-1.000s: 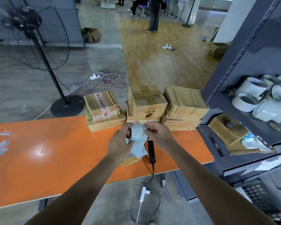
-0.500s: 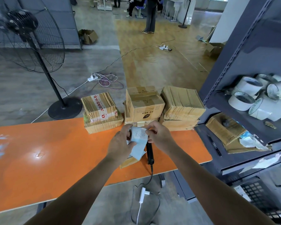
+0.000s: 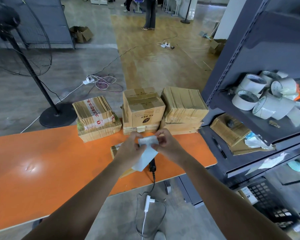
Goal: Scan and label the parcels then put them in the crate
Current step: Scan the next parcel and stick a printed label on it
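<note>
Both hands meet above the near right part of the orange table (image 3: pixel 42 170), pinching a strip of pale blue-white label paper (image 3: pixel 146 155) between them. The left hand (image 3: pixel 131 149) grips the strip's upper left edge with fingers closed on it, and the right hand (image 3: pixel 164 144) holds the upper right corner between thumb and fingertips. The top of the strip folds over toward the far side, and the rest hangs down and toward the near edge of the table.

Directly under the hands lies a flat cardboard parcel (image 3: pixel 115 149), mostly hidden by the left wrist and the paper. Just right of it a black handheld scanner (image 3: pixel 152 166) lies on the table, its cable (image 3: pixel 153 186) dropping over the near edge to the floor.

Along the table's far edge stand 3 stacks of taped cardboard parcels. The left stack (image 3: pixel 96 118) carries a white and red printed tape band on its top box. The middle stack (image 3: pixel 143 110) has a black leaf mark on its near face. The right stack (image 3: pixel 183 108) touches the grey metal shelving (image 3: pixel 232 70) at the table's right end.

On the shelving, rolls of white tape (image 3: pixel 260 96) are piled on an upper shelf, and another cardboard parcel (image 3: pixel 229 129) and a black marker (image 3: pixel 219 148) lie on the shelf below. A black slotted crate (image 3: pixel 270 203) sits low on the right, near the floor. A pedestal fan (image 3: pixel 24 58) stands far left.
</note>
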`<state>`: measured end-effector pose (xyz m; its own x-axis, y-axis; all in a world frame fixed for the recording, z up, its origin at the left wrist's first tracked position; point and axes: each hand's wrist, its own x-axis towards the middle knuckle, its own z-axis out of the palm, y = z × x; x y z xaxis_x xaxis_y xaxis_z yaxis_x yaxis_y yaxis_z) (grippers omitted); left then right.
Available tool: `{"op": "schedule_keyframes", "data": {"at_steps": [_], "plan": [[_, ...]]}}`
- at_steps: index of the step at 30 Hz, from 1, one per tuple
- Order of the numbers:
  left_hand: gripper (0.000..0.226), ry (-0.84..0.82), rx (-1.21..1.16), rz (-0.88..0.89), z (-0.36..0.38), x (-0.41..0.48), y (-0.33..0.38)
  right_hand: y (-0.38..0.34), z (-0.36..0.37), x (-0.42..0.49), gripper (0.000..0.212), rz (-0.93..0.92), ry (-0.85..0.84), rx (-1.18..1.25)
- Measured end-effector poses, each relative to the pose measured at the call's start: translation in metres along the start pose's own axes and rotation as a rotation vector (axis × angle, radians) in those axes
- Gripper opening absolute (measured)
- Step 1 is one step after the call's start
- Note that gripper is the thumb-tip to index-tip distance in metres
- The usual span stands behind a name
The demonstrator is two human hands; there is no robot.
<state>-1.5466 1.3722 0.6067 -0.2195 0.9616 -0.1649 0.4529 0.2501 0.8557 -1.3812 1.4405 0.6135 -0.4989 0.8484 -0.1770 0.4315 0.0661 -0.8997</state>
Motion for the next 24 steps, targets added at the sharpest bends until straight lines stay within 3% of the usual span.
{"op": "schedule_keyframes", "data": {"at_steps": [3, 8, 16, 24], "plan": [[0.018, -0.020, -0.067, -0.031, 0.012, 0.005, 0.007, 0.007, -0.011, -0.004, 0.044, 0.004, 0.032, -0.038], [0.008, 0.063, -0.001, -0.043, 0.038, 0.015, 0.019, 0.019, -0.024, -0.003, 0.050, -0.016, 0.060, -0.096], [0.015, 0.133, 0.076, -0.164, 0.074, 0.041, 0.023, 0.053, -0.040, 0.016, 0.065, 0.047, 0.094, -0.313], [0.014, 0.186, -0.014, -0.317, 0.094, 0.058, 0.015, 0.115, -0.041, 0.047, 0.055, 0.212, 0.030, -0.748]]}}
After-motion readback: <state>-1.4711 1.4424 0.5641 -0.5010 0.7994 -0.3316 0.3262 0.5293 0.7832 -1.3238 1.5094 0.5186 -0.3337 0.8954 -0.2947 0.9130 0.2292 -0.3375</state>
